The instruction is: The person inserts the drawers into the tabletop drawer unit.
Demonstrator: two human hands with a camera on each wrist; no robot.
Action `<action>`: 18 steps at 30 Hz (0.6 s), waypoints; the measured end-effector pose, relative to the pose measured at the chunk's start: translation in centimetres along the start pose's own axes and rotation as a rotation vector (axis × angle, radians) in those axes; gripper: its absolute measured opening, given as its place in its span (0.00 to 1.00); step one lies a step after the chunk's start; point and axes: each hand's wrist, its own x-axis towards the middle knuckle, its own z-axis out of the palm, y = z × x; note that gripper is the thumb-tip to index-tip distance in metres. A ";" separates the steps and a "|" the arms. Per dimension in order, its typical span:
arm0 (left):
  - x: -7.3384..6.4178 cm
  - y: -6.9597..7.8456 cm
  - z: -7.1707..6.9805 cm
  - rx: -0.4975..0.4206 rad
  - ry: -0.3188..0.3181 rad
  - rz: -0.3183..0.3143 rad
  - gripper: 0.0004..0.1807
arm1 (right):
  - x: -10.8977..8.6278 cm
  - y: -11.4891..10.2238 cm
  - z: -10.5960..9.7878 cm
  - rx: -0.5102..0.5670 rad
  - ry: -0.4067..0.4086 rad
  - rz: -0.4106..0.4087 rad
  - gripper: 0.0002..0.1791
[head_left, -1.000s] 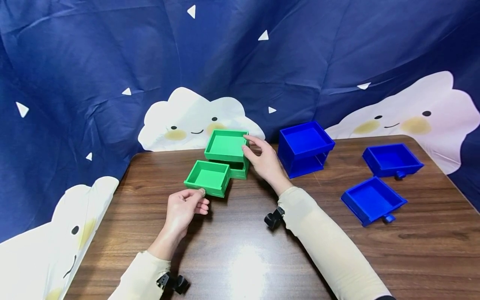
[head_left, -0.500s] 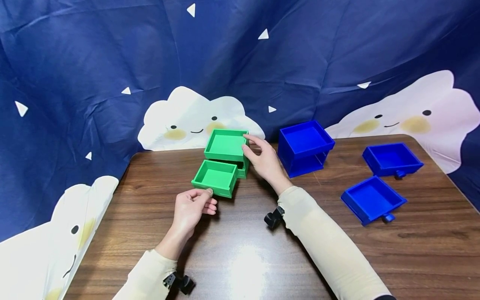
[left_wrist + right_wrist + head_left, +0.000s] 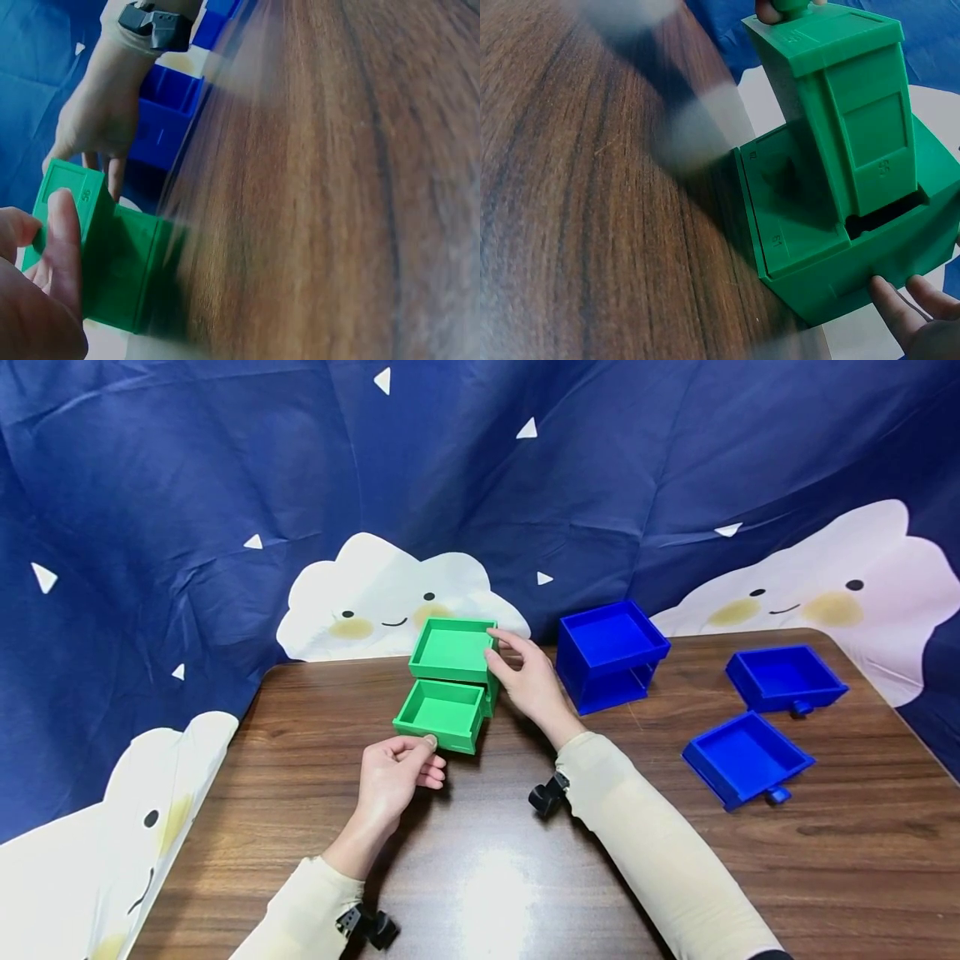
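Observation:
My left hand (image 3: 393, 772) pinches the knob (image 3: 791, 7) of a small green drawer (image 3: 453, 740) at its front. The drawer's back end meets the upper opening of the green cabinet (image 3: 448, 668), slightly askew, with a dark gap (image 3: 889, 215) showing in the right wrist view. A green panel (image 3: 810, 244) fills the cabinet's lower front. My right hand (image 3: 532, 681) touches the cabinet's right side with thumb and fingertips, near the top rim. In the left wrist view, the drawer's front (image 3: 69, 180) is partly hidden behind the left fingers.
A blue cabinet (image 3: 613, 662) with an open front stands right of the right hand. Two loose blue drawers (image 3: 783, 702) with knobs lie farther right on the wooden table (image 3: 600, 877). A dark blue cloth (image 3: 450, 460) with clouds hangs behind the table's far edge.
My left hand has moved the green drawer right, up to the cabinet's upper opening, and the gap between them has narrowed. The right hand and the cabinet have stayed in place.

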 end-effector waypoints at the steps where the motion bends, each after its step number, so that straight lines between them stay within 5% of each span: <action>1: 0.0 0.0 0.1 -0.003 0.001 0.002 0.13 | 0.0 0.0 0.0 0.001 0.000 0.001 0.25; 18: -0.1 0.0 0.9 -0.011 0.026 0.022 0.14 | 0.0 0.0 0.0 0.004 0.003 0.002 0.25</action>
